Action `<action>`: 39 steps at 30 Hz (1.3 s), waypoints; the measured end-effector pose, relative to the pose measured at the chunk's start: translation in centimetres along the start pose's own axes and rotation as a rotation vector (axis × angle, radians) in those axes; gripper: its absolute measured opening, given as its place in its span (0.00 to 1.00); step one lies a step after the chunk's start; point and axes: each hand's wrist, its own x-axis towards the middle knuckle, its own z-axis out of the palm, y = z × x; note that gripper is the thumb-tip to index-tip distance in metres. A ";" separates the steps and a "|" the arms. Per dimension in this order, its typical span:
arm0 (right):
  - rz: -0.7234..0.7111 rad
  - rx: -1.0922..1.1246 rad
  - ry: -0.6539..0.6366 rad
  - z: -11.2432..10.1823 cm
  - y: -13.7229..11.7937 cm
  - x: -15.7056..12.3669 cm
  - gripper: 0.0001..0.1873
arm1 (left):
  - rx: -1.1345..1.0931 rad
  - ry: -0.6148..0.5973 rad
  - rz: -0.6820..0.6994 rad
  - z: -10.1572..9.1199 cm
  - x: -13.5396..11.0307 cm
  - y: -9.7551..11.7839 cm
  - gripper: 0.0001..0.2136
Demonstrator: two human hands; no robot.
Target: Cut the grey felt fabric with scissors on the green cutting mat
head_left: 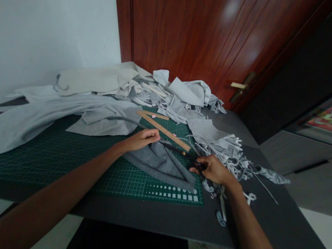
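Note:
A folded piece of dark grey fabric lies on the green cutting mat. My left hand pinches the far edge of this fabric, fingers closed on it. My right hand grips the handles of black scissors, whose blades point left across the fabric toward my left hand. A wooden ruler lies just behind the scissors on the mat.
Piles of light grey fabric and cut scraps cover the back and right of the dark table. A red-brown door with a brass handle stands behind. Small offcuts lie near the table's front right.

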 end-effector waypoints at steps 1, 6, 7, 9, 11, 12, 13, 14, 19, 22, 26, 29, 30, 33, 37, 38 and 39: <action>-0.002 0.002 0.003 0.0 0.0 0.0 0.27 | 0.003 -0.001 0.000 0.0 0.0 0.0 0.17; -0.018 -0.003 0.009 -0.1 0.3 0.0 0.26 | 0.032 -0.035 0.014 -0.6 -0.2 0.0 0.17; -0.019 -0.004 0.008 -0.1 0.4 0.0 0.26 | 0.045 -0.049 0.021 -0.7 -0.2 0.0 0.16; -0.019 -0.006 0.010 -0.1 0.5 0.0 0.27 | 0.072 -0.065 0.035 -1.0 -0.3 0.0 0.14; -0.016 -0.011 0.016 -0.2 0.6 0.0 0.27 | 0.087 -0.063 0.034 -1.1 -0.4 0.0 0.12; -0.014 -0.015 0.019 -0.2 0.6 0.0 0.27 | 0.089 -0.055 0.028 -1.2 -0.4 -0.1 0.12; -0.014 -0.020 0.020 -0.2 0.7 0.0 0.27 | 0.089 -0.044 0.024 -1.2 -0.4 -0.1 0.11; -0.013 -0.021 0.020 -0.2 0.7 0.0 0.27 | 0.087 -0.031 0.022 -1.2 -0.4 -0.2 0.11; -0.003 -0.012 0.014 -0.4 0.6 0.0 0.27 | 0.043 0.015 0.005 -1.2 -0.3 -0.3 0.11; -0.008 -0.025 0.020 -0.4 0.5 -0.1 0.27 | 0.027 0.033 0.003 -1.1 -0.3 -0.4 0.11; -0.009 -0.030 0.024 -0.4 0.5 -0.1 0.27 | 0.024 0.041 0.000 -0.9 -0.3 -0.9 0.11; -0.008 -0.023 0.017 -0.4 0.6 -0.1 0.27 | 0.043 0.049 0.003 -0.8 -0.2 -1.0 0.12; -0.010 -0.021 0.015 -0.3 0.7 -0.1 0.27 | 0.050 0.051 0.006 -0.8 -0.2 -0.9 0.12; -0.018 -0.005 0.013 -0.3 0.8 0.0 0.27 | 0.065 0.050 0.011 -0.8 -0.2 -0.6 0.12; -0.022 0.006 0.012 -0.4 0.8 0.0 0.27 | 0.062 0.049 0.000 -0.8 -0.2 -0.6 0.12; -0.022 0.003 0.009 -0.4 0.8 0.0 0.27 | 0.059 0.049 -0.001 -0.8 -0.2 -0.6 0.12; -0.022 0.001 0.007 -0.4 0.8 0.0 0.27 | 0.057 0.049 0.000 -0.8 -0.2 -0.7 0.12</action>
